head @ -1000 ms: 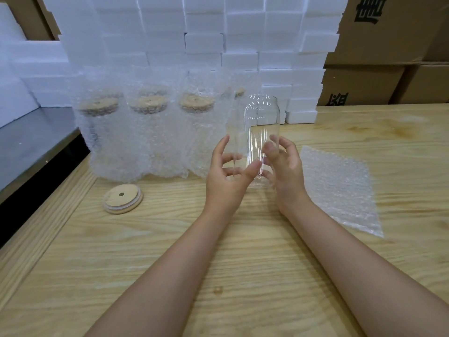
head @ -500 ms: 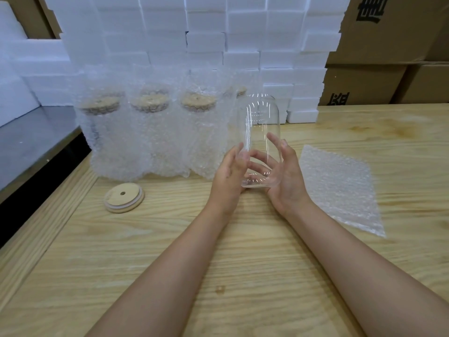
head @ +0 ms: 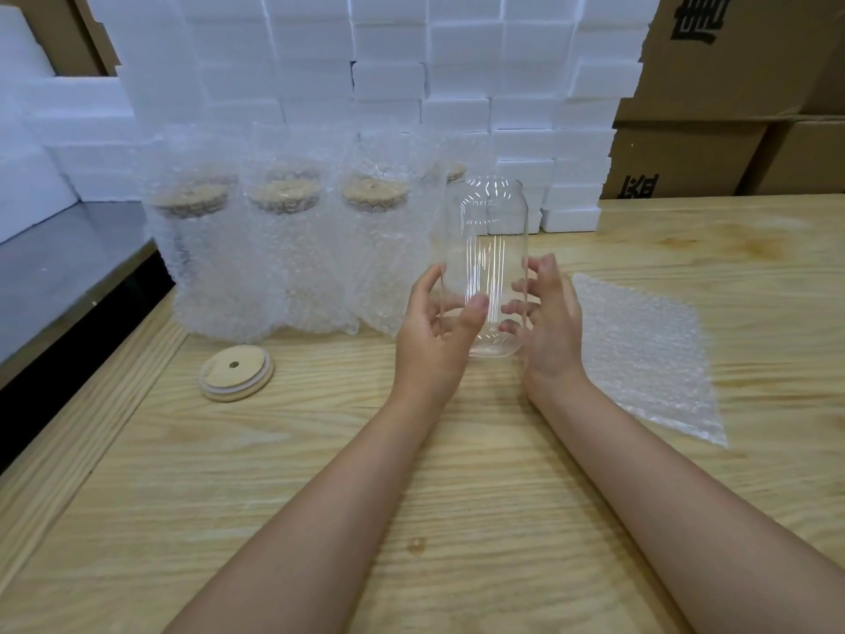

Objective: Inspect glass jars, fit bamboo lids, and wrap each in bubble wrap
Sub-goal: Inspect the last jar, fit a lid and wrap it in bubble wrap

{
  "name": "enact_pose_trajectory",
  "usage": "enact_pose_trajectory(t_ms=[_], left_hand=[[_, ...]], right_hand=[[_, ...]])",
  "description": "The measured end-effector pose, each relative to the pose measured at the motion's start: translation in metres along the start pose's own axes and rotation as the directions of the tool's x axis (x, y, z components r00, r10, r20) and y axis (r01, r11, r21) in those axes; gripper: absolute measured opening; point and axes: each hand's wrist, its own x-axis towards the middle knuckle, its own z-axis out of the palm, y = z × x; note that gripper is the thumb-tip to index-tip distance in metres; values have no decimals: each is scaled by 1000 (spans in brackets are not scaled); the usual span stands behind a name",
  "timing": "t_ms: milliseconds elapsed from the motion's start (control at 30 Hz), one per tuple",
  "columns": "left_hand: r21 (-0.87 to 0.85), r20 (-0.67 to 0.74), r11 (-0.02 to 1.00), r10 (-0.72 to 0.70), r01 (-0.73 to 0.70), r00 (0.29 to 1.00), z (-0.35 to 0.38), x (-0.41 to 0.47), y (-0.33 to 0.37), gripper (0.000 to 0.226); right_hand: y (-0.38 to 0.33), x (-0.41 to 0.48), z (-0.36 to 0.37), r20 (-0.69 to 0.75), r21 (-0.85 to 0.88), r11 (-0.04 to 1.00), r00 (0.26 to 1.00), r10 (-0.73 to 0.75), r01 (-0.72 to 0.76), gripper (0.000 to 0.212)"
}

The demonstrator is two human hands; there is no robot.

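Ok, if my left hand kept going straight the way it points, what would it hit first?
The left hand holds the glass jar, so that comes first. Pushed further forward, it would likely meet the nearest bubble-wrapped jar, though depth is unclear.

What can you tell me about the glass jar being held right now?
The glass jar is clear, smooth and cylindrical, rounded in at the top, empty, with no lid on it. It stands upright in front of the wrapped jars. The left hand grips its lower left side, thumb across the front; the right hand curls round its lower right side. Whether its bottom touches the table cannot be told.
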Motion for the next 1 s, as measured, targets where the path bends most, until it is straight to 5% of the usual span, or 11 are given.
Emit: enact_pose_trajectory(t_ms=[233,400,533,667,800,1000], left_hand=[[38,-17,998,44,-44,999,0,-1,1,69],[24,0,1000,16,-16,1000,-1,0,0,79],[-164,-14,978,-130,126,991,-2,6,0,71],[-247,12,947,-207,204,978,-3,9,0,44],[-269,120,942,-176,202,977,-2,7,3,67],[-263,137,935,-206,236,969,-2,4,5,76]], right_hand=[[-3,-12,9,128,-132,985,987,-92,109,83],[-6,-11,7,127,-53,998,992,-6,13,60],[-7,-9,7,143,108,988,985,95,-111,31],[-7,-7,7,185,162,957,960,210,-240,54],[-5,-7,6,260,247,914,931,257,-321,51],[-6,-6,3,233,99,963,947,221,-249,47]])
